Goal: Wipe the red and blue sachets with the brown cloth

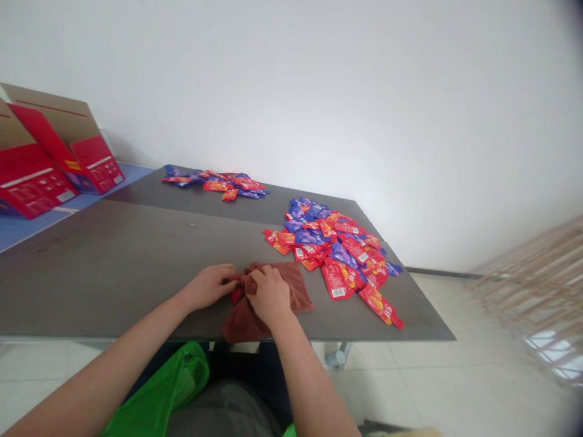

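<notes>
A grey table [136, 255] is supporting a brown cloth [298, 282] near its front edge. The right hand [272, 294] is clasping bunched cloth beneath its fingers; folds are hiding most of a red item [236, 295]. The left hand [212, 285], nearly closed, is curling beside it, its hold indeterminable.

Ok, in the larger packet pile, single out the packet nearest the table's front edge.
The red-and-orange packet at the near right end of the pile; no other reaches so close to the front of the table.
</notes>
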Motion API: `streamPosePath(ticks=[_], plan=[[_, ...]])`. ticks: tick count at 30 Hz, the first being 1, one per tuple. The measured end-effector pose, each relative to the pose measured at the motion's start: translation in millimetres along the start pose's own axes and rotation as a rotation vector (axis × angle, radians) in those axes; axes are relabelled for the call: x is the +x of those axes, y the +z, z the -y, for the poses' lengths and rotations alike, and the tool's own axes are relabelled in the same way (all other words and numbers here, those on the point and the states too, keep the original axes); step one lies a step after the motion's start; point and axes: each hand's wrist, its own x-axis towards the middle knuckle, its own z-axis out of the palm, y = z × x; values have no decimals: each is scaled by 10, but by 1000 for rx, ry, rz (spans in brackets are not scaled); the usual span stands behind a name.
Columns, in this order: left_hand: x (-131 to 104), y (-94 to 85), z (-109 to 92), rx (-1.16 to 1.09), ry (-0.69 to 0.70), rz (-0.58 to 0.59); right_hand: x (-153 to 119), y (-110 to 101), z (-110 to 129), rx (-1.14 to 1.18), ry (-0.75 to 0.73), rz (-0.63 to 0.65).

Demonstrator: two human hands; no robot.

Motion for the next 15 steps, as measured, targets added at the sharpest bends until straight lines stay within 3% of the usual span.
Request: streamPosePath(ticks=[5, 7, 11, 13, 15], plan=[[3, -27, -8, 17, 2, 15, 65, -143, -326, -65, 231, 10], [6, -34, -10, 13, 5, 19, 72, -182, -265, -54, 198, -37], [9, -25, -10, -8, -7, 7, 65, -72, 20, 29, -19, -82], [8, -17, -11, -9, -8, 1, 74, 3, 30, 40, -7, -44], [6, -16, -15, -11, -5, 2, 106, 30, -85, 19, 101, -1]])
